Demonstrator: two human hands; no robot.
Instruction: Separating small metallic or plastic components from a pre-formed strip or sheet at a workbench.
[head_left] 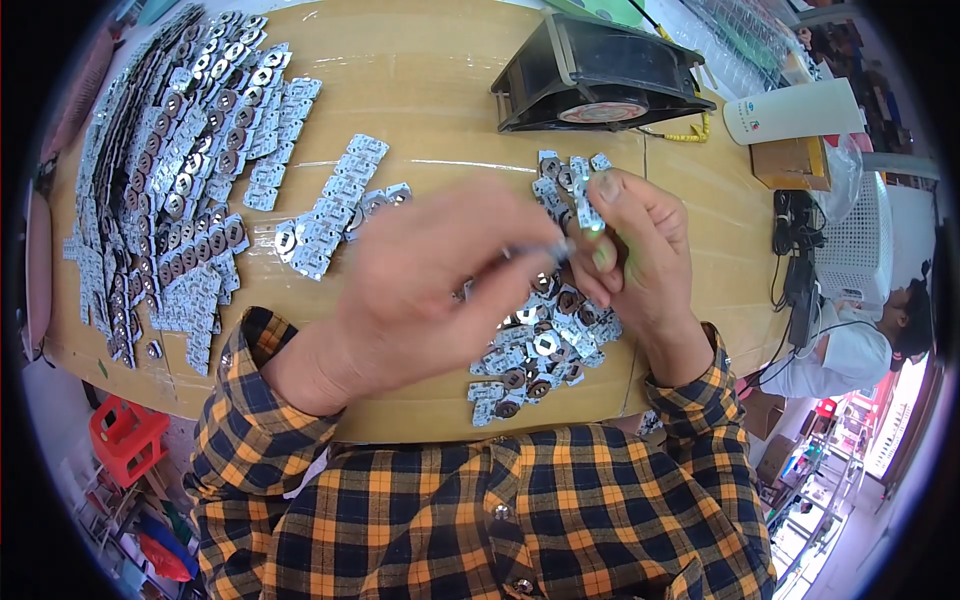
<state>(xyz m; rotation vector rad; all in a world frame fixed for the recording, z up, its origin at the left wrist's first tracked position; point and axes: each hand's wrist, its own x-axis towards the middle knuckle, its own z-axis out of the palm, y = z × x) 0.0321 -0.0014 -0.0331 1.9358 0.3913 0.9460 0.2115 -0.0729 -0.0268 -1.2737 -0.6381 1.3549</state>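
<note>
A tan surface (440, 100), crossed by shiny tape (460, 163), carries small silvery boards (190, 150) massed in overlapping rows at the left. A few strips (340, 205) lie just right of these. A loose heap (545, 345) spreads near the front edge. At the back stands a black fan (545, 75), with a brown box (790, 166) farther right.
</note>
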